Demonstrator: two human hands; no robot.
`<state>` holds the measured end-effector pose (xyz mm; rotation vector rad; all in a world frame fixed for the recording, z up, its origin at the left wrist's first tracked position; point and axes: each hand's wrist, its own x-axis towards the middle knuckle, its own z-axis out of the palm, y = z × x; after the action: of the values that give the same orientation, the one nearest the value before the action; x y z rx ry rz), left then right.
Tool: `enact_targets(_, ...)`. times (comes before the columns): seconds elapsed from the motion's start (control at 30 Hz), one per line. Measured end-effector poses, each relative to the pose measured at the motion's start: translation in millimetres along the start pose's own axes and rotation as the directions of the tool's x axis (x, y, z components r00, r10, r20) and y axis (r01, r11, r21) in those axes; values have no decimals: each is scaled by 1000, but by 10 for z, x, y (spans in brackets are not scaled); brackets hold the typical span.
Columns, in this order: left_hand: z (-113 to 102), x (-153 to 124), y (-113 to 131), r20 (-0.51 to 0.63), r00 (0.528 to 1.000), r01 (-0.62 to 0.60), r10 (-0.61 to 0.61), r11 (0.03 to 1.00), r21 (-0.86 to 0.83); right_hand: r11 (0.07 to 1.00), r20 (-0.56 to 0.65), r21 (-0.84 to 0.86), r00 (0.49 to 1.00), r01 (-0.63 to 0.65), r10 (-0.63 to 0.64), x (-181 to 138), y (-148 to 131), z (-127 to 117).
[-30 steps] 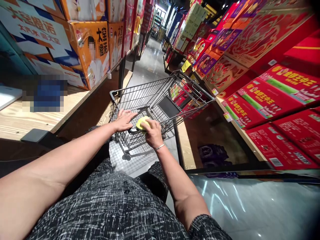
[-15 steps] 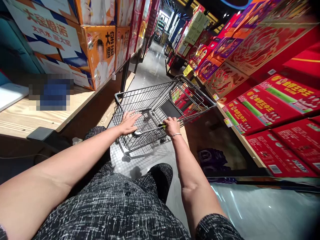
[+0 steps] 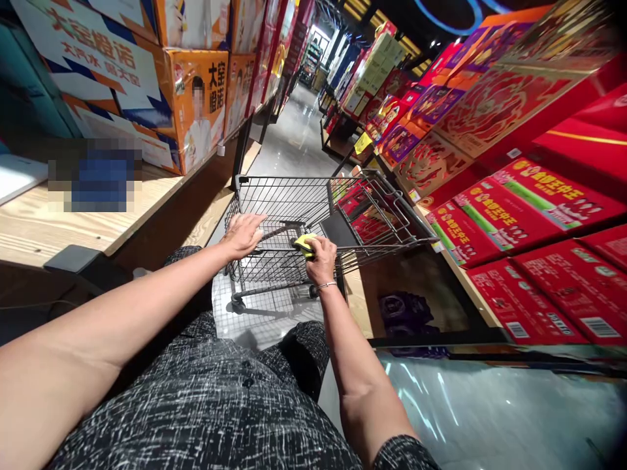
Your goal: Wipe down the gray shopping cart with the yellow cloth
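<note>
A grey wire shopping cart (image 3: 343, 202) stands in the aisle in front of me, its basket holding nothing I can see. My left hand (image 3: 243, 234) rests on the left part of the cart's handle bar, fingers curled over it. My right hand (image 3: 321, 256) is closed around a yellow cloth (image 3: 304, 244) and presses it against the right part of the handle bar. A thin bracelet circles my right wrist.
Orange and white cartons (image 3: 191, 104) sit on a wooden shelf (image 3: 53, 228) at left. Red boxed goods (image 3: 519, 209) fill sloping shelves at right. A glossy grey floor (image 3: 294, 137) runs down the aisle ahead. A dark low ledge (image 3: 431, 336) lies beside the cart.
My right hand slid the yellow cloth along the handle bar, out to the right end and partly back. The cart turned slightly to the right. My left hand stayed on the bar.
</note>
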<state>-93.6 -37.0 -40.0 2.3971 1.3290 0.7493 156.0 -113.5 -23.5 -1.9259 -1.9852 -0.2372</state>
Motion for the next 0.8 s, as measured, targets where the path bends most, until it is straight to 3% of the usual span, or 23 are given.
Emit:
enact_targets(0.1,-7,-59,84,101,994,-38,42,998,-46,990,-39,38,990,135,-134,-126,-313,272)
enact_targets(0.23,-30,-70,31,176,979,-108,105,994,4,946,51,24,944,324,-325,-306,-667,785)
enact_targets(0.37,-65,-15,-87,209,969,-127,133,991,-40,885,336,56,826,462,-453,-503,-670,1241)
enact_targets(0.47,-78,28,-142,211,969,-123,130,991,-48,888,568,55,717,457,-404,-644,-543,1437)
enact_targets(0.53,-77,54,-177,206,969,-134,139,990,-35,900,629,37,690,434,-359,-711,-465,1478)
enact_targets(0.6,-71,79,-221,191,968,-159,161,987,-26,907,629,28,698,419,-342,-733,-404,1429)
enact_targets(0.67,-69,103,-271,182,966,-184,183,983,-9,903,567,26,738,428,-366,-698,-351,1277)
enact_targets(0.8,-99,148,-310,189,961,-207,201,978,14,892,205,15,871,453,-446,-492,-239,738)
